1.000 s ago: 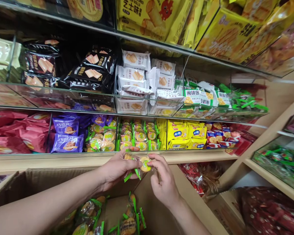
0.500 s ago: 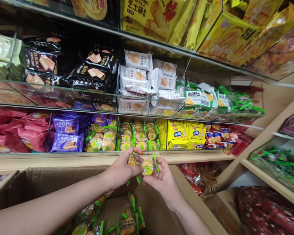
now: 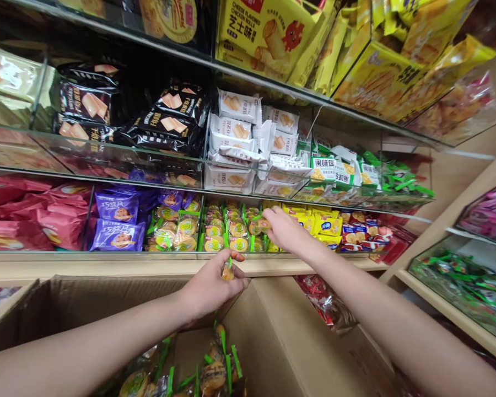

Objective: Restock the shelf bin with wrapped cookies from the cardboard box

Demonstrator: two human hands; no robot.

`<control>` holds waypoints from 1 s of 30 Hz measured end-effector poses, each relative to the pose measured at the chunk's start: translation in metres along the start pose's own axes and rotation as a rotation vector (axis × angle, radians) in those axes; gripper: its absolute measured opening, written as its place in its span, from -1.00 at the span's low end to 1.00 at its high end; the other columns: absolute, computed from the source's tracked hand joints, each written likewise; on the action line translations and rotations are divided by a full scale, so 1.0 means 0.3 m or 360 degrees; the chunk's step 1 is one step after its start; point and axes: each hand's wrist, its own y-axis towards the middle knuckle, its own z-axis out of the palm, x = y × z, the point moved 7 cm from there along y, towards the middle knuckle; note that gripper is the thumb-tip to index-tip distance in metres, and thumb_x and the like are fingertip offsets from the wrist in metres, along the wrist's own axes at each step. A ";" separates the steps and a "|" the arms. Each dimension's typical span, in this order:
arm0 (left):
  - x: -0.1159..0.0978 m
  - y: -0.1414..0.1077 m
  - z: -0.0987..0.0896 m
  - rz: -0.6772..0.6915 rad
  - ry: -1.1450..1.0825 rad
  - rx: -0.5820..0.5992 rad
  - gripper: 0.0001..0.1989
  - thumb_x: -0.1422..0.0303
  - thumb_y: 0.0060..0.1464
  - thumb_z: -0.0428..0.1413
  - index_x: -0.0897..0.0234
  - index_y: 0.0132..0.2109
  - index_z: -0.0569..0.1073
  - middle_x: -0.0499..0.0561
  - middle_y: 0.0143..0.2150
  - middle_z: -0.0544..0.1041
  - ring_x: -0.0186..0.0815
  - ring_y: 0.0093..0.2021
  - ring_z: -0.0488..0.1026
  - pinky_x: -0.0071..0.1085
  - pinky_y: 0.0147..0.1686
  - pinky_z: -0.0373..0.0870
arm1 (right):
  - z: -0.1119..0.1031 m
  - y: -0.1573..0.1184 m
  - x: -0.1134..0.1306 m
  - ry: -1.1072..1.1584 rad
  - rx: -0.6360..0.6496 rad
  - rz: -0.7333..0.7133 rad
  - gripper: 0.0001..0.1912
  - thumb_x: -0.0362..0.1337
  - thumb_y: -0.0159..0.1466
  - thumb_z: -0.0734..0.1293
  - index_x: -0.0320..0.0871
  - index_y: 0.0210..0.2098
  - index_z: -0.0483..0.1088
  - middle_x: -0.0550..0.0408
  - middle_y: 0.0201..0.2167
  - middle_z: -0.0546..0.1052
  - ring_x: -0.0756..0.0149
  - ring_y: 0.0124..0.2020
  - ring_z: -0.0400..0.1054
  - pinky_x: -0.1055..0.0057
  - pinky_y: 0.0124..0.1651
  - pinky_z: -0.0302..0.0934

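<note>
Evidently, glass-fronted display shelving (image 3: 430,242) is filling most of the view, with a pale wooden ledge (image 3: 119,268) running beneath its lowest row of goods. Below that, an open cardboard box (image 3: 275,336) is standing with loose round biscuit packets (image 3: 213,377) lying inside it.

The right hand (image 3: 287,229) is sitting over the lowest row, partly covering some yellow packets (image 3: 328,225), and its fingers appear to be closing in a light pinch. The left hand (image 3: 210,284) is hanging above the box, its thumb and fingers curling together around something small.

Purple cookie bags (image 3: 119,234) are occupying the left of that row. Nearer the right hand, stacked biscuit packets (image 3: 236,229) with green-edged wrappers are standing in tidy columns.

Smallest of all, one clear biscuit packet (image 3: 259,225) is showing at the right fingertips, just beside the rightmost column, and another, an edge-on biscuit packet (image 3: 228,271), is resting in the left grip. Good handling is probably calling for a gentle pinch, the printed face turning outward, and a soft release that is leaving the neighbouring columns undisturbed.
</note>
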 end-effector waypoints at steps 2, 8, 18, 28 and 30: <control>0.003 0.000 0.009 0.0048 0.0018 0.0036 -0.64 0.37 -0.19 0.15 0.19 -0.20 0.22 -0.18 -0.44 0.30 -0.50 -0.57 0.20 -0.52 -0.55 0.19 | -0.005 0.036 0.021 -0.0070 0.0126 -0.0012 -0.71 -0.51 0.13 0.11 -0.25 -0.17 0.28 -0.18 -0.18 0.38 0.11 -0.16 0.32 0.32 -0.21 0.17; 0.008 -0.003 0.003 0.0073 0.0103 0.0039 -0.66 0.35 -0.19 0.15 0.20 -0.22 0.23 -0.18 -0.44 0.30 -0.47 -0.53 0.22 -0.53 -0.54 0.16 | 0.080 0.097 0.089 -0.0188 0.0698 -0.0153 -0.64 -0.58 -0.01 0.24 -0.25 -0.23 0.42 -0.11 -0.27 0.50 0.16 -0.25 0.40 0.46 -0.33 0.19; 0.008 -0.003 -0.004 0.0067 0.0193 0.0058 -0.68 0.36 -0.19 0.13 0.21 -0.23 0.22 -0.19 -0.46 0.31 -0.50 -0.59 0.17 -0.53 -0.56 0.12 | 0.156 0.119 0.075 -0.0220 0.0764 -0.0310 -0.61 -0.43 -0.05 0.36 -0.27 -0.18 0.40 -0.08 -0.27 0.50 0.19 -0.29 0.40 0.48 -0.36 0.19; 0.017 0.002 0.002 0.0063 0.0272 0.0069 -0.68 0.36 -0.19 0.12 0.22 -0.23 0.22 -0.18 -0.44 0.31 -0.50 -0.59 0.18 -0.52 -0.56 0.13 | 0.194 0.099 0.077 -0.0199 0.0555 -0.0294 -0.74 -0.44 0.02 0.29 -0.30 -0.26 0.43 -0.18 -0.26 0.49 0.12 -0.23 0.39 0.43 -0.28 0.22; 0.017 0.000 -0.002 0.0055 0.0245 0.0055 -0.65 0.36 -0.18 0.12 0.22 -0.19 0.22 -0.17 -0.44 0.31 -0.49 -0.56 0.20 -0.52 -0.54 0.15 | 0.195 0.094 0.074 -0.0177 0.0515 -0.0263 -0.75 -0.45 0.04 0.28 -0.29 -0.26 0.43 -0.18 -0.26 0.49 0.12 -0.21 0.39 0.42 -0.27 0.23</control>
